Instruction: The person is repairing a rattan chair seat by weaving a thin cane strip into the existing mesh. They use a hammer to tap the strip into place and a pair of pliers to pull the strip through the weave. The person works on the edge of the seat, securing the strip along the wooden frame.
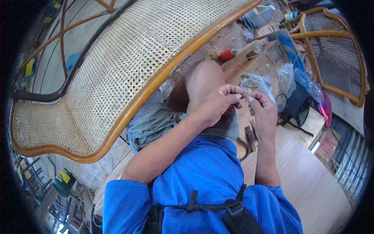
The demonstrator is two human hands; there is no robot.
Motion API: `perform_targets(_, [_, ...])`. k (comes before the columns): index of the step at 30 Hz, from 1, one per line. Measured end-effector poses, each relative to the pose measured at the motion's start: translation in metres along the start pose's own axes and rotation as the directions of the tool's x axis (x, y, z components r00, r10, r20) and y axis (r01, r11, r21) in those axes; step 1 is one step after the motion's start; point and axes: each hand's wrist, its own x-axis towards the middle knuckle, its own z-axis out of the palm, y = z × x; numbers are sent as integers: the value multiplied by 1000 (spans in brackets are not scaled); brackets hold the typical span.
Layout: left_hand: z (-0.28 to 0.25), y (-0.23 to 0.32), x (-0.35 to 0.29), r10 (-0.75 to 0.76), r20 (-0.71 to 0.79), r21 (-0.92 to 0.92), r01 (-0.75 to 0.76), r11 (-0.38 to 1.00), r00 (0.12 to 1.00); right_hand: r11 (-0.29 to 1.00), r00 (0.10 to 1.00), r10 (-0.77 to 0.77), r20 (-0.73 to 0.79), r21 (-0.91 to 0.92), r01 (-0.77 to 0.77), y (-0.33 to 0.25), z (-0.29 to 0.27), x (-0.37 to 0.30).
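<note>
My left hand (pixel 219 102) and my right hand (pixel 261 112) are raised close together in front of my bent knee (pixel 202 74). Both have their fingers curled, and their fingertips nearly meet. Whatever is pinched between them is too thin to make out. A large rattan chair (pixel 117 78) with a woven cane panel and a curved wooden frame leans just left of my left hand, over my grey shorts (pixel 150 121). Neither hand touches the chair.
A second cane chair (pixel 335 50) stands at the upper right. Clear plastic bags (pixel 257 84), a plastic bottle (pixel 309 85), a red tool (pixel 228 54) and wood scraps litter the floor beyond my knee. Pale floorboards (pixel 307 179) lie to the right; a green and yellow can (pixel 62 181) sits lower left.
</note>
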Motion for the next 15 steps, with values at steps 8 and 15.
perform_targets(8, [9, -4, -2, -50, 37, 99, 46, 994, 998, 989, 996, 78, -41, 132, -72, 29, -24, -12])
perform_targets(15, [10, 4, -8, -23, -107, 125, 36, 992, 994, 742, 991, -136, 4, -662, 104, 212, -53, -69])
